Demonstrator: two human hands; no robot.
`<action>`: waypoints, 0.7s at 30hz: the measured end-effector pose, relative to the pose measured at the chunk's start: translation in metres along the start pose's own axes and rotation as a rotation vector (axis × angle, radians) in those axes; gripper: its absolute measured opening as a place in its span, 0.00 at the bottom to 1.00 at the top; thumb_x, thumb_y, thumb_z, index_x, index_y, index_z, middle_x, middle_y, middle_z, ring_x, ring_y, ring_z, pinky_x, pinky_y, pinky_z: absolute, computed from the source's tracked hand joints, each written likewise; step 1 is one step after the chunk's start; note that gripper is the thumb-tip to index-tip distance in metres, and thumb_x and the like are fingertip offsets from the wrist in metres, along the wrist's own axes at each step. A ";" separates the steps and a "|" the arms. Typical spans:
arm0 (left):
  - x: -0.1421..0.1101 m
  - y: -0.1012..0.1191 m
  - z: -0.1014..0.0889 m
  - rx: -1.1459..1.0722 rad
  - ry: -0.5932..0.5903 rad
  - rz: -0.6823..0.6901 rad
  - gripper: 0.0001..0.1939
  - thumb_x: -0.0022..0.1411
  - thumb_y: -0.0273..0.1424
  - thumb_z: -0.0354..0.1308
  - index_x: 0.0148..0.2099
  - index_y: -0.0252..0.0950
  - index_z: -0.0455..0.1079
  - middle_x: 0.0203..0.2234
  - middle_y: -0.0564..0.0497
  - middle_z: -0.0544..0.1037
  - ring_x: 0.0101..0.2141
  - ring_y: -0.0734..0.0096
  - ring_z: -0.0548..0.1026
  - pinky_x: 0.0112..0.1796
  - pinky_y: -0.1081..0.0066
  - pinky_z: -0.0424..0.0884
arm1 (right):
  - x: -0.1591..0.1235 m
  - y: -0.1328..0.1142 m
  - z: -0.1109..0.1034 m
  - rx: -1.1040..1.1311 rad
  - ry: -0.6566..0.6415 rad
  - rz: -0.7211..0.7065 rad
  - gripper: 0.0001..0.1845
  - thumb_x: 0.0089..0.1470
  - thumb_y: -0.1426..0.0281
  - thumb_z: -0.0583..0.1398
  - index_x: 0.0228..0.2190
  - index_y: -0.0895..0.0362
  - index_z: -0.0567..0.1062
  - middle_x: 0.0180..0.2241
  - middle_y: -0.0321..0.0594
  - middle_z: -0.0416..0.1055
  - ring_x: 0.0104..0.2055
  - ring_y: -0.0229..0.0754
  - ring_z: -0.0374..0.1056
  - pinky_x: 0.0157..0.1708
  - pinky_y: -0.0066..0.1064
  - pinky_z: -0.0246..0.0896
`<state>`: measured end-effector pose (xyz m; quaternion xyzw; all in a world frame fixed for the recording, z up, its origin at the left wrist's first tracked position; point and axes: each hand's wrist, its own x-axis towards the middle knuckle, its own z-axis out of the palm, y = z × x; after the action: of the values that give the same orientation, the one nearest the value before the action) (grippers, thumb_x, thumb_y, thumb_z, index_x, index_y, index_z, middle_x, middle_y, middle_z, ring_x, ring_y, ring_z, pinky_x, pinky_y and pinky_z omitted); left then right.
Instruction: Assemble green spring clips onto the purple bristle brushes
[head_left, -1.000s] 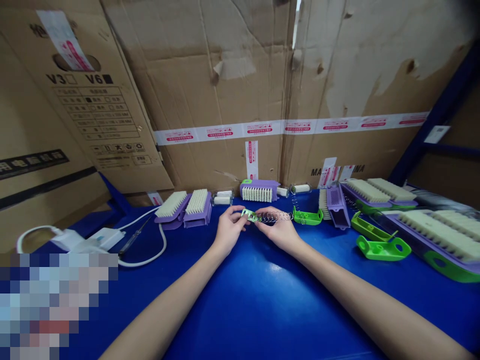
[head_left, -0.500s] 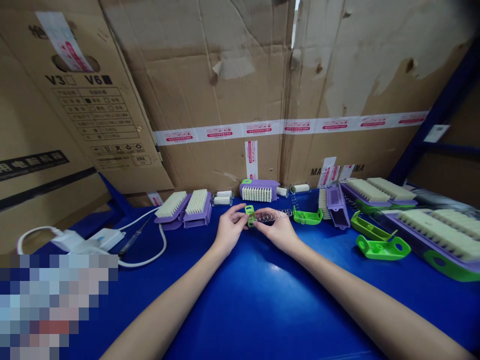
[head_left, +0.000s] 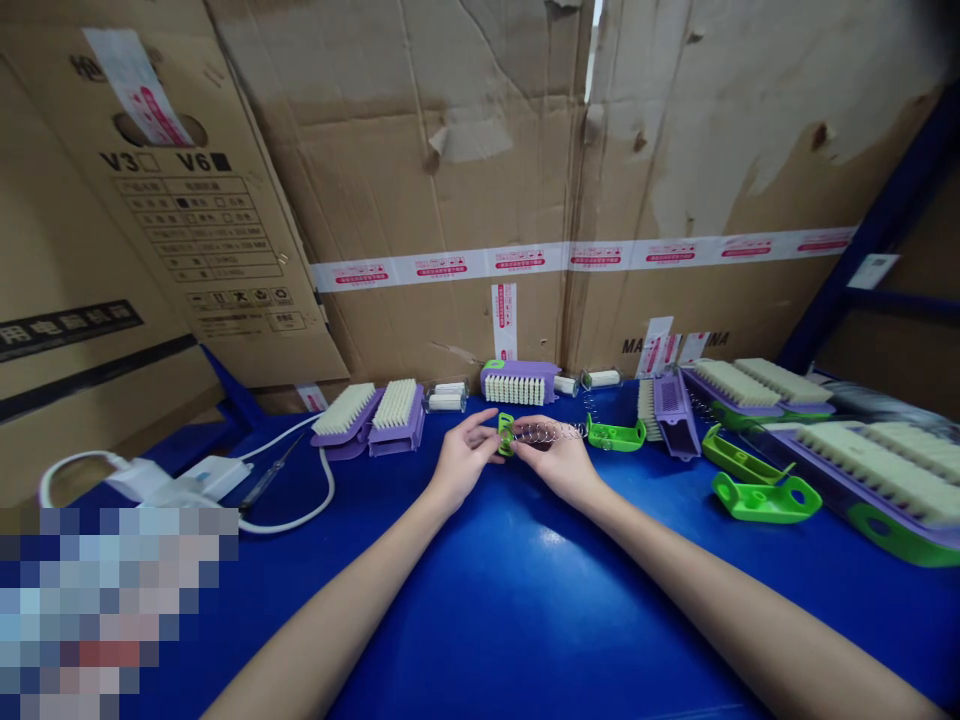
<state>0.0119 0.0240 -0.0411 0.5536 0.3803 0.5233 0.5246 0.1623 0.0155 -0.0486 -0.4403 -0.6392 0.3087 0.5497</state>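
My left hand (head_left: 463, 462) pinches a small green plastic piece (head_left: 506, 434) just above the blue table top (head_left: 487, 600). My right hand (head_left: 561, 462) grips the near end of a thin metal coil spring (head_left: 553, 432), which meets the green piece and stretches to the right. Both hands are closed and almost touch each other at the middle of the table. A purple brush with white bristles (head_left: 517, 381) lies right behind them.
Two purple brushes (head_left: 373, 410) lie at the left, more brushes (head_left: 757, 385) and green plastic handles (head_left: 761, 495) at the right. A white adapter with a cable (head_left: 187, 478) sits at the far left. Cardboard boxes (head_left: 480, 180) wall off the back.
The green piece has turned from lying flat to standing on edge between my fingers. Both hands stayed in nearly the same place.
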 end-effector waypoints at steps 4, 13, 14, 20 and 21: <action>0.000 0.000 -0.001 -0.033 -0.033 -0.028 0.32 0.46 0.31 0.65 0.54 0.30 0.64 0.28 0.50 0.75 0.30 0.69 0.75 0.30 0.69 0.74 | 0.000 0.002 -0.001 0.007 -0.007 0.000 0.11 0.43 0.70 0.63 0.33 0.58 0.74 0.34 0.43 0.77 0.35 0.44 0.74 0.38 0.35 0.69; 0.002 -0.001 -0.002 0.013 -0.071 -0.056 0.30 0.41 0.23 0.63 0.51 0.29 0.66 0.27 0.52 0.74 0.29 0.72 0.74 0.32 0.72 0.72 | -0.003 0.001 -0.002 0.034 -0.062 -0.020 0.11 0.43 0.70 0.62 0.33 0.57 0.75 0.33 0.41 0.78 0.34 0.43 0.74 0.37 0.33 0.70; 0.002 -0.001 -0.002 0.024 -0.070 -0.047 0.29 0.41 0.23 0.63 0.49 0.29 0.67 0.27 0.52 0.74 0.29 0.73 0.74 0.32 0.72 0.72 | -0.004 0.000 -0.002 0.030 -0.059 -0.022 0.11 0.43 0.70 0.63 0.33 0.57 0.75 0.33 0.41 0.78 0.34 0.43 0.74 0.37 0.33 0.70; 0.001 0.000 -0.002 0.058 -0.056 -0.015 0.23 0.44 0.24 0.63 0.46 0.29 0.68 0.26 0.52 0.75 0.29 0.73 0.74 0.34 0.71 0.71 | -0.006 -0.006 0.001 -0.068 -0.051 -0.090 0.09 0.45 0.70 0.61 0.33 0.56 0.76 0.32 0.40 0.78 0.33 0.43 0.74 0.35 0.32 0.69; 0.001 0.000 -0.002 0.048 -0.067 -0.019 0.24 0.44 0.24 0.64 0.47 0.29 0.68 0.27 0.51 0.75 0.30 0.72 0.75 0.36 0.70 0.71 | -0.006 -0.006 0.001 -0.083 -0.045 -0.097 0.09 0.45 0.70 0.61 0.33 0.56 0.76 0.32 0.40 0.78 0.33 0.43 0.74 0.35 0.32 0.69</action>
<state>0.0103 0.0249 -0.0409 0.5794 0.3801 0.4903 0.5286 0.1601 0.0076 -0.0463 -0.4242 -0.6842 0.2651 0.5307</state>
